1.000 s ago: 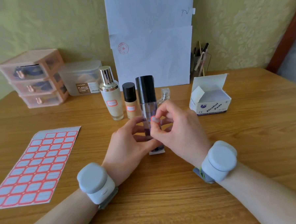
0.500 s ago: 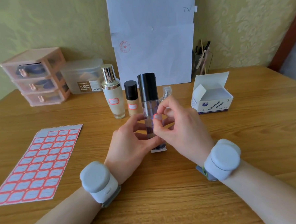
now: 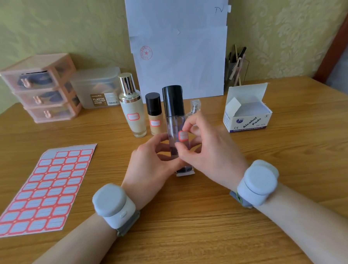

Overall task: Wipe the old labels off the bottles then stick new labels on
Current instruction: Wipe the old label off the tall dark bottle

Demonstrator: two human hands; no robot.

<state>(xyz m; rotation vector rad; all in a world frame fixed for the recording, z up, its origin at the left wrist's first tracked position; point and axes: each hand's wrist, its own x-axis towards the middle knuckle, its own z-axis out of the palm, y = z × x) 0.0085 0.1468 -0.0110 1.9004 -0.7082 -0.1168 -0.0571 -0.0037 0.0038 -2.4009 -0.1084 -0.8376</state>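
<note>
Head camera, looking down: a smooth, wood-grain tabletop (image 3: 194, 221) with two bare forearms reaching in, each wearing a rounded pale grey wrist unit. Between the hands stands a tall clear bottle (image 3: 171, 126), cylindrical, with a glossy black cap. The left hand (image 3: 148, 165) curls around its lower part. The right hand (image 3: 208, 150) pinches a small red-bordered label (image 3: 183, 135) between forefinger and thumb, against the glass. A white scrap (image 3: 185, 173) lies under the bottle's base. Just beyond the left hand stand a cream bottle (image 3: 131, 112) with a shiny gold cap and a small tan bottle (image 3: 154, 114), both labelled. Far left of the left hand lies a flat label sheet (image 3: 43, 189). Beyond the right hand sits an open cardboard box of alcohol pads (image 3: 247, 116).
</note>
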